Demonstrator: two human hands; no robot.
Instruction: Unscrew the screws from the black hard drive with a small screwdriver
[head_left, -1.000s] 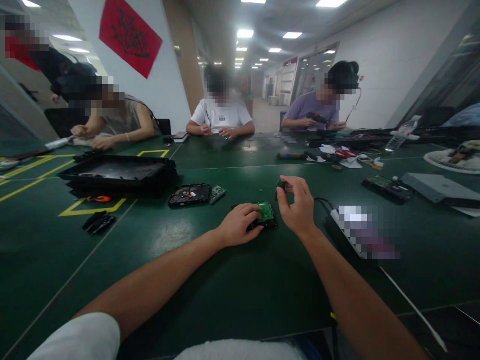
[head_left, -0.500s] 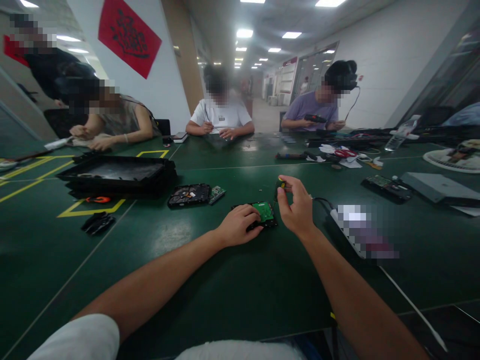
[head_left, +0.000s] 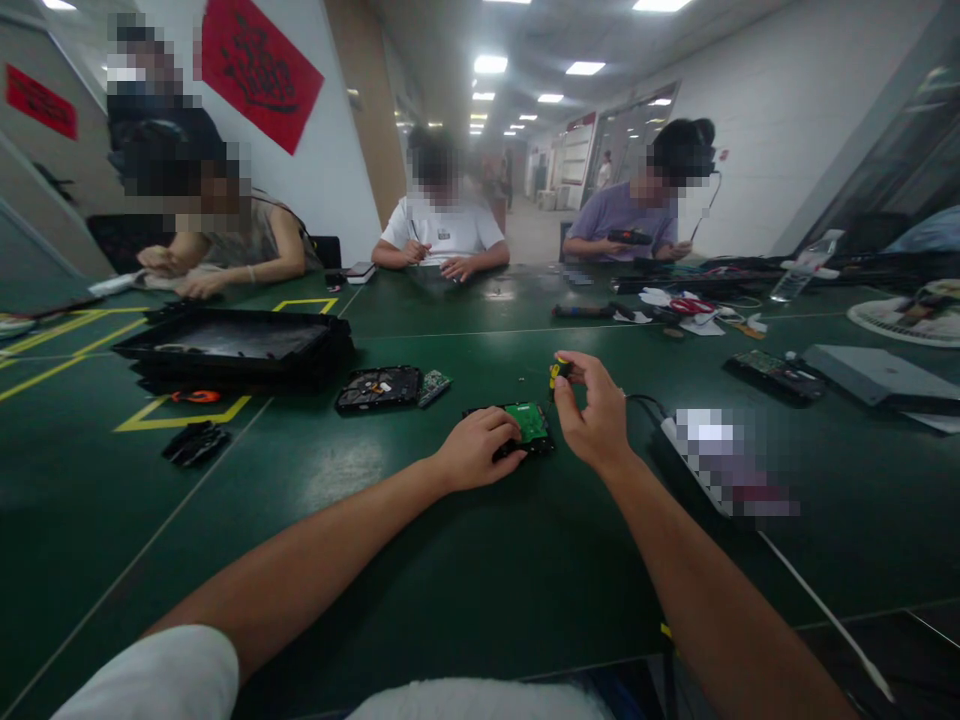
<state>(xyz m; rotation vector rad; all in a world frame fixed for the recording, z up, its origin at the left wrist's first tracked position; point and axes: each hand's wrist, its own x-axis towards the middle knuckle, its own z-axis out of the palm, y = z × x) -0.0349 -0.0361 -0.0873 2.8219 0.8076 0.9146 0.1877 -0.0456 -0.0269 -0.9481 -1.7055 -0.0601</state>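
Observation:
My left hand (head_left: 474, 450) rests on a small black drive with a green circuit board (head_left: 530, 423) on the green table (head_left: 465, 560), fingers curled over its near left side. My right hand (head_left: 594, 410) hovers just right of the board, fingers pinched on the yellow-and-black handle of a small screwdriver (head_left: 556, 372) held upright over the board's far right corner. Its tip is too thin to make out.
A second opened drive with a loose board (head_left: 390, 387) lies to the left, beside a stack of black trays (head_left: 238, 346). A white power strip (head_left: 720, 455) with cable sits right of my hand. Three people work at the far side; tools and parts (head_left: 679, 308) lie there.
My right hand has come slightly down toward the board and turned the screwdriver, so its yellow handle end now shows. My left hand stays on the drive.

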